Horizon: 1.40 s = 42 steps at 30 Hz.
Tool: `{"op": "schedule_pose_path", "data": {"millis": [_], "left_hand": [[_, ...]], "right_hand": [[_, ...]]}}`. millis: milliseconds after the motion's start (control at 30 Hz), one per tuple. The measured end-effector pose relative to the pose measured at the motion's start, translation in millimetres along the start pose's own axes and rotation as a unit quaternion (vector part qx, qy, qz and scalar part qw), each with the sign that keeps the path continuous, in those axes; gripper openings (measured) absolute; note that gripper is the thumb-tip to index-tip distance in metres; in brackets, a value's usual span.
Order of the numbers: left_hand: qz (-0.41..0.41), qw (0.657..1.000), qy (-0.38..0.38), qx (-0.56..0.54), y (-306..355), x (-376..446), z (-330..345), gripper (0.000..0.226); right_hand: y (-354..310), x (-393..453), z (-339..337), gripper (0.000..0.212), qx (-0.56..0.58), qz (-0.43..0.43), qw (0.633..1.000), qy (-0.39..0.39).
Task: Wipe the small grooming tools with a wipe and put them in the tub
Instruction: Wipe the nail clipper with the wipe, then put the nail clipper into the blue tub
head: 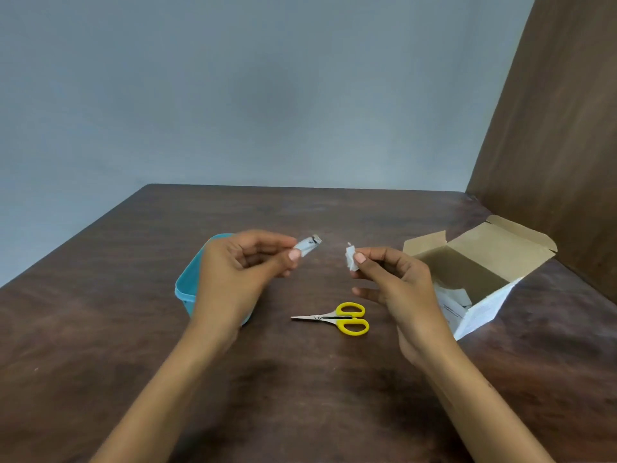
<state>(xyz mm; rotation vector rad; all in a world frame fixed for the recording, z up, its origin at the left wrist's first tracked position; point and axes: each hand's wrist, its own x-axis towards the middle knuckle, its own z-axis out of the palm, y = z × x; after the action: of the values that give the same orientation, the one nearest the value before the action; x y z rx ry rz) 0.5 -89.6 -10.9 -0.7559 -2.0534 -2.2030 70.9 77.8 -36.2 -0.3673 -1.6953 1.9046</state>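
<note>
My left hand point(243, 265) pinches a small silver nail clipper point(310, 246) between thumb and fingers, held above the table. My right hand point(394, 279) pinches a small folded white wipe point(351, 259), a short gap to the right of the clipper. A blue plastic tub point(187, 289) stands on the table behind and under my left hand, mostly hidden by it. Small scissors with yellow handles point(337, 318) lie flat on the table below the two hands, tips pointing left.
An open cardboard box point(480, 262) with white packets inside stands at the right, close to my right wrist. A brown wooden panel point(561, 128) rises along the right side. The dark wooden table point(100, 329) ends at a grey wall.
</note>
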Motion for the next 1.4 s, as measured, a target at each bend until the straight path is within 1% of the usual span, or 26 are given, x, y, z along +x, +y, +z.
{"op": "schedule_pose_path", "data": {"millis": [100, 267, 400, 567, 700, 1000, 1200, 1300, 1400], "left_hand": [[0.014, 0.996, 0.025, 0.082, 9.3, 15.4, -27.7, 0.013], [-0.001, 0.975, 0.049, 0.216, 3.3, 30.6, -59.8, 0.012], [-0.006, 0.952, 0.018, 0.306, -7.9, 36.9, -68.5, 0.012], [0.013, 0.916, -0.028, 0.400, -19.8, 41.6, -66.1, 0.010], [0.027, 0.897, -0.050, 0.439, -24.7, 46.0, -64.1, 0.008], [0.017, 0.874, -0.095, 0.476, -30.2, 53.3, -59.5, 0.006], [0.029, 0.850, -0.116, 0.513, -31.9, 56.2, -57.2, 0.003], [0.014, 0.840, -0.119, 0.529, -31.4, 57.0, -56.5, 0.009], [0.007, 0.821, -0.127, 0.557, -30.8, 55.9, -54.5, 0.016]], "right_hand": [[0.4, 1.0, 9.2, 0.007, 0.002, 0.000, 1.000, -0.020], [4.7, 3.9, 21.9, 0.010, -0.009, -0.013, 0.999, -0.043], [10.7, 4.4, 28.2, 0.011, -0.029, -0.019, 0.998, -0.046], [15.1, 4.5, 30.5, 0.011, -0.058, -0.023, 0.997, -0.047], [16.8, 5.9, 30.7, 0.010, -0.075, -0.026, 0.996, -0.044], [16.0, 5.6, 31.2, 0.009, -0.086, -0.029, 0.995, -0.046], [15.5, 5.5, 29.8, 0.009, -0.089, -0.023, 0.995, -0.044], [15.9, 5.2, 28.6, 0.009, -0.092, -0.019, 0.995, -0.044], [16.3, 5.3, 27.2, 0.009, -0.094, -0.016, 0.994, -0.046]]}}
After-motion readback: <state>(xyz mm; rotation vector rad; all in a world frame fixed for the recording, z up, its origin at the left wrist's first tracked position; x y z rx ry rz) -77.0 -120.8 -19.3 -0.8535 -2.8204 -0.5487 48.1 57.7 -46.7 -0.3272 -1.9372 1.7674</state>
